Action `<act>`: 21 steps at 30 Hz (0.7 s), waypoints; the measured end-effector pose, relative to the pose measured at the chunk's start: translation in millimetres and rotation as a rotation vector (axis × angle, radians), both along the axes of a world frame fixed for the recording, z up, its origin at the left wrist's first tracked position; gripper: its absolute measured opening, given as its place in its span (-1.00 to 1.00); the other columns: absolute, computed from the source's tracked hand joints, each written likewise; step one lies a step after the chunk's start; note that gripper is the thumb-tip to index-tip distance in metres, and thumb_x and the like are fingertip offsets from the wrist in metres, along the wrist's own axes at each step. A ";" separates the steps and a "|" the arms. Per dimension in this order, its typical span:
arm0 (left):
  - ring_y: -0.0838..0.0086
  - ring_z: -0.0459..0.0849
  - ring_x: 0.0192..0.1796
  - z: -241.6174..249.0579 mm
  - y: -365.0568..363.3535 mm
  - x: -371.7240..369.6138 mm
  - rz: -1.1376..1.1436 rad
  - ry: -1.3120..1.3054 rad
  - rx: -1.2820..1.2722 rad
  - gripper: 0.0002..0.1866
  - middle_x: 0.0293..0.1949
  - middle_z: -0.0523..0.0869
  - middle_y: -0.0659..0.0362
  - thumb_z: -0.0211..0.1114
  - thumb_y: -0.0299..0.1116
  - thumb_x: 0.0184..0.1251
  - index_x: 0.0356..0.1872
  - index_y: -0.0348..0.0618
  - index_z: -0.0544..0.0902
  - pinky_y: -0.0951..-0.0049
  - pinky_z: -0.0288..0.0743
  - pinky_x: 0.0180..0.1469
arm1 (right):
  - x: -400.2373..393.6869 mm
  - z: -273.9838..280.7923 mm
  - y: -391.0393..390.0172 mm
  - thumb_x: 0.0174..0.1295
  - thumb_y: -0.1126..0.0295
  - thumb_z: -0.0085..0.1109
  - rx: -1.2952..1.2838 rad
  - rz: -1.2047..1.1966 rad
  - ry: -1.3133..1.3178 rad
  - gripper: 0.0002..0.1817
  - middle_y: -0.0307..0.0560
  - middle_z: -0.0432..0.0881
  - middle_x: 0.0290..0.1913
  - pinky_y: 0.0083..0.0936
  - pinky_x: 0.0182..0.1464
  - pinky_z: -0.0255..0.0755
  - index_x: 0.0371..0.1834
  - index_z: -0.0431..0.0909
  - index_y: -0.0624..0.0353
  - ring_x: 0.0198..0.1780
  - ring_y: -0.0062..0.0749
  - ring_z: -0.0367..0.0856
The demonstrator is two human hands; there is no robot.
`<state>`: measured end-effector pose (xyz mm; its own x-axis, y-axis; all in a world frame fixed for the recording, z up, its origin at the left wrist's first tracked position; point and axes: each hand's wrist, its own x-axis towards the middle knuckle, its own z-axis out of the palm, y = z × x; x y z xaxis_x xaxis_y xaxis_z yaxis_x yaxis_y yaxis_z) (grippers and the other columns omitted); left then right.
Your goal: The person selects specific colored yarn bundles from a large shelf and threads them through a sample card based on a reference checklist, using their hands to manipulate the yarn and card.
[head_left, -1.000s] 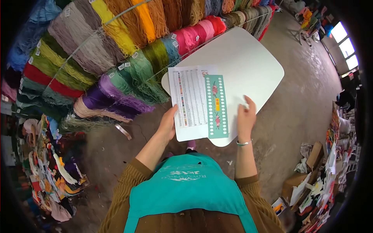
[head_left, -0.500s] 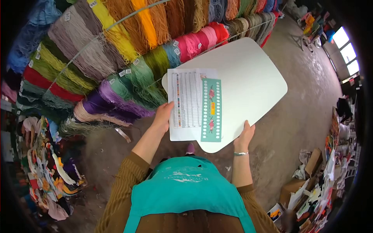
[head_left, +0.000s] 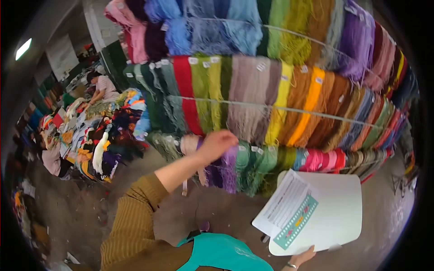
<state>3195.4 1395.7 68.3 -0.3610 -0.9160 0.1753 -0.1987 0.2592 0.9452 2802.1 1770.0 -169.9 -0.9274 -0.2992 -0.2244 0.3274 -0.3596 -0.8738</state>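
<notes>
Since the earlier frames the head has lifted toward the yarn wall, and the left hand [head_left: 216,143] has left the paper and gone up to the hanging yarn. Before, both hands were at the white board; now only the right one is there.

Nearest to the camera is the teal apron [head_left: 224,254] and the brown ribbed sleeve [head_left: 131,221] of the left arm. At the bottom edge the right hand [head_left: 302,258] grips the near edge of the white board [head_left: 337,212] from below; only some fingers and a wrist bracelet show, closed on the board. On the board lies a printed sheet [head_left: 284,203] with a table of rows, and over its right side a teal card [head_left: 296,222] with rows of holes and a small yellow label. Both lie tilted, with the sheet hanging a little over the left edge of the board.

The left hand is stretched forward with fingers curled loosely, at the lower row of skeins, just beside a pale beige skein [head_left: 190,145] and a purple skein [head_left: 229,162]. I cannot tell if it really pinches a thread or only touches.

Behind it the yarn wall [head_left: 280,104] hangs in rows on wire rails, with red, green, grey, yellow, orange and brown skeins carrying small white tags. Far left, a person [head_left: 103,86] sits at a table covered with colourful pieces [head_left: 92,135].
</notes>
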 end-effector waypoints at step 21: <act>0.62 0.56 -0.47 279.1 -162.5 192.5 0.658 0.641 -0.389 -0.81 -0.44 0.63 0.30 0.44 -0.31 0.22 -0.27 -0.20 0.70 0.62 0.45 -0.46 | -30.9 -44.4 14.8 0.28 0.07 0.15 1.589 0.055 1.363 -0.64 0.08 0.67 -0.26 -0.15 -0.22 0.55 -0.24 0.63 0.20 -0.24 0.00 0.65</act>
